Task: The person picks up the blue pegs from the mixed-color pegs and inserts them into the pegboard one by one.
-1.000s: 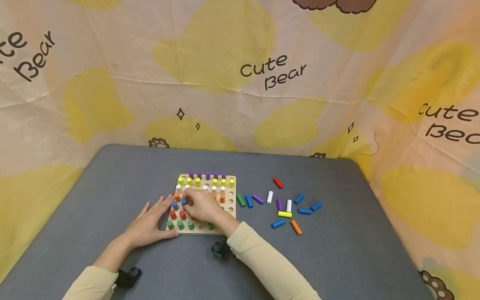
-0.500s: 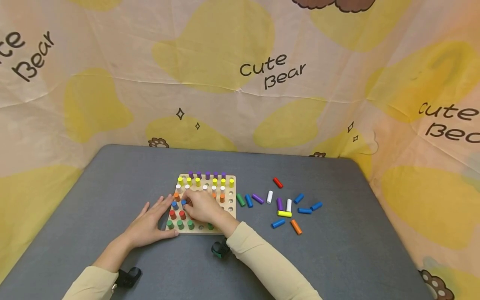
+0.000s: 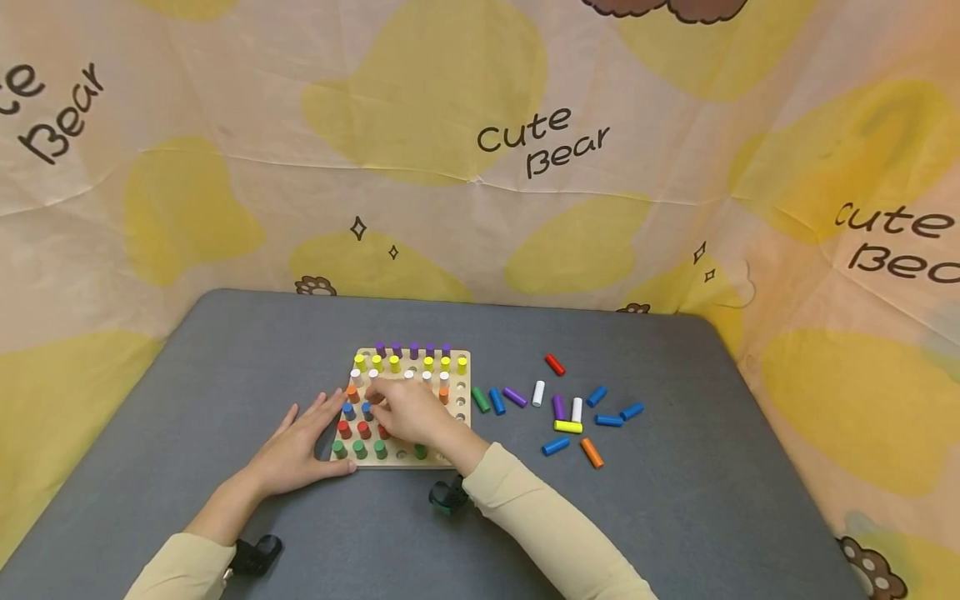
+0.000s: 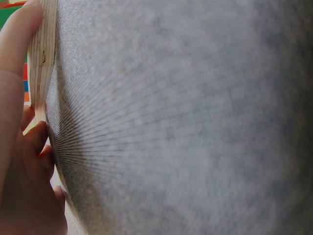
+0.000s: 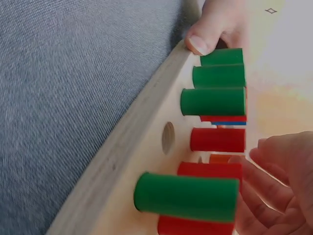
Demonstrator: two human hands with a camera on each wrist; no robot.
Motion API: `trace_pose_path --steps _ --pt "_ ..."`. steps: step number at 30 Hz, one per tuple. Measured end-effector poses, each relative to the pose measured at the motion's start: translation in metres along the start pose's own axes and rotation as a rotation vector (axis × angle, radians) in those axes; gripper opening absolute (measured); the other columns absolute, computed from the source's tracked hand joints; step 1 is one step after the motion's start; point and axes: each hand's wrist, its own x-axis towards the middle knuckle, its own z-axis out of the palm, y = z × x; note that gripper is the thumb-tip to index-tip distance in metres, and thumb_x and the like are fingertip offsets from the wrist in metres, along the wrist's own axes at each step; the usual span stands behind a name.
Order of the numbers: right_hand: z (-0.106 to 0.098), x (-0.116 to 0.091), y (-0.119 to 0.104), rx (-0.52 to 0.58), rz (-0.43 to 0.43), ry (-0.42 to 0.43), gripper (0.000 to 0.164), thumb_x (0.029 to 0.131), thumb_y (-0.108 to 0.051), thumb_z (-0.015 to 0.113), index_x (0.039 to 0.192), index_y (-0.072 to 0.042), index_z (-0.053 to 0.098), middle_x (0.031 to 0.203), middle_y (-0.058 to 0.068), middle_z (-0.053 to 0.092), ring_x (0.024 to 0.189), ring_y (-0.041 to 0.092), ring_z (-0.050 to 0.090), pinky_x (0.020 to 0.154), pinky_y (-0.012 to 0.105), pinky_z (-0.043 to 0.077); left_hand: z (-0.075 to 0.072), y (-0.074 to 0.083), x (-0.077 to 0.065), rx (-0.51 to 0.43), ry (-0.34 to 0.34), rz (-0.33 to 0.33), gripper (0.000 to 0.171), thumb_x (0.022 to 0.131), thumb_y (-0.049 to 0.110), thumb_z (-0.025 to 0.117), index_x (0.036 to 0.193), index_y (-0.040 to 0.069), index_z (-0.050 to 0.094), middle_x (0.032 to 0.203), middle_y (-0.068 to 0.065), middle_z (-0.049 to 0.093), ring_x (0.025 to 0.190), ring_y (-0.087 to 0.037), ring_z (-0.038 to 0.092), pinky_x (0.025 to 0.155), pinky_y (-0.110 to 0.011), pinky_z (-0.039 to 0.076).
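Your left hand [image 3: 300, 450] rests at the left side of a wooden pegboard [image 5: 146, 156], just below and left of the center of the head view, its thumb on the near edge and its fingers straight and spread; that grip is wide and wraps around nothing. Your right hand [image 3: 408, 410] reaches over the board from the lower right, fingers bent, the tips just beside an upright blue peg [image 3: 367, 411] in the board's left half. Pegs and the hand itself hide the fingertips, so you cannot tell whether the right grip holds a peg or is simply drawn narrow.

Pegs stand in colored rows around your fingers: purple pegs [image 3: 414, 351] at the top, then yellow, white, orange, blue and red, with green pegs [image 3: 360, 450] at the bottom, where one hole shows bare. To the right of the board, loose pegs lie scattered on the gray counter [image 3: 712, 467], among them a red peg [image 3: 555, 364] highest in the frame, a yellow peg [image 3: 567, 427] and an orange peg [image 3: 592, 452] lowest. A patterned cloth [image 3: 420, 83] lettered "Cute Bear" fills the upper frame behind you both, hands and board.
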Motion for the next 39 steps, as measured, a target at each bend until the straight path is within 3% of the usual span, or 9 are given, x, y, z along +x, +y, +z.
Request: trace_pose_path --steps 6,12,19,28,34,39 --pt "-0.009 -0.005 0.002 0.037 -0.01 0.04 0.018 0.091 -0.018 0.057 0.108 -0.015 0.064 0.102 -0.005 0.067 0.072 -0.001 0.057 0.056 0.01 0.043 0.001 -0.001 0.0 -0.003 0.004 -0.002 0.106 0.066 0.064 0.069 0.147 0.012 0.024 0.151 -0.013 0.024 0.139 -0.038 0.016 0.106 -0.063 0.004" --pt "-0.018 -0.012 0.008 0.04 -0.065 0.119 0.022 0.092 -0.018 0.056 0.113 -0.015 0.063 0.102 -0.005 0.066 0.088 0.005 0.061 0.07 0.01 0.046 0.0 -0.001 -0.001 0.005 0.006 -0.006 0.106 0.066 0.064 0.069 0.147 0.011 0.024 0.151 -0.014 0.024 0.139 -0.038 0.016 0.106 -0.063 0.004" --pt "-0.026 -0.021 0.025 0.088 -0.128 0.229 0.02 0.091 -0.017 0.057 0.109 -0.011 0.063 0.099 -0.002 0.065 0.087 0.005 0.06 0.073 0.017 0.051 -0.001 0.0 -0.001 0.009 0.004 -0.01 0.106 0.066 0.064 0.069 0.146 0.01 0.025 0.151 -0.014 0.024 0.139 -0.038 0.016 0.106 -0.063 0.004" --pt "-0.034 -0.033 0.052 0.1 -0.125 0.307 0.019 0.089 -0.014 0.059 0.107 -0.009 0.063 0.098 0.0 0.064 0.086 0.01 0.061 0.07 0.025 0.053 -0.001 0.0 0.0 0.007 -0.004 -0.009 0.106 0.066 0.063 0.07 0.147 0.011 0.024 0.152 -0.013 0.022 0.139 -0.037 0.015 0.107 -0.062 0.003" --pt "-0.042 -0.042 0.076 0.141 -0.08 0.351 0.022 0.086 -0.011 0.063 0.108 -0.007 0.062 0.096 0.003 0.065 0.084 0.014 0.063 0.069 0.031 0.054 0.0 0.001 0.0 0.007 -0.006 -0.01 0.106 0.066 0.063 0.07 0.147 0.011 0.024 0.152 -0.014 0.023 0.139 -0.037 0.016 0.107 -0.062 0.004" --pt "-0.047 -0.051 0.098 0.119 -0.021 0.387 0.024 0.086 -0.013 0.064 0.109 -0.009 0.062 0.095 0.002 0.064 0.083 0.012 0.062 0.067 0.03 0.053 0.0 0.0 0.001 0.007 -0.006 -0.01 0.107 0.066 0.064 0.069 0.147 0.011 0.024 0.151 -0.014 0.023 0.139 -0.037 0.016 0.107 -0.062 0.003"
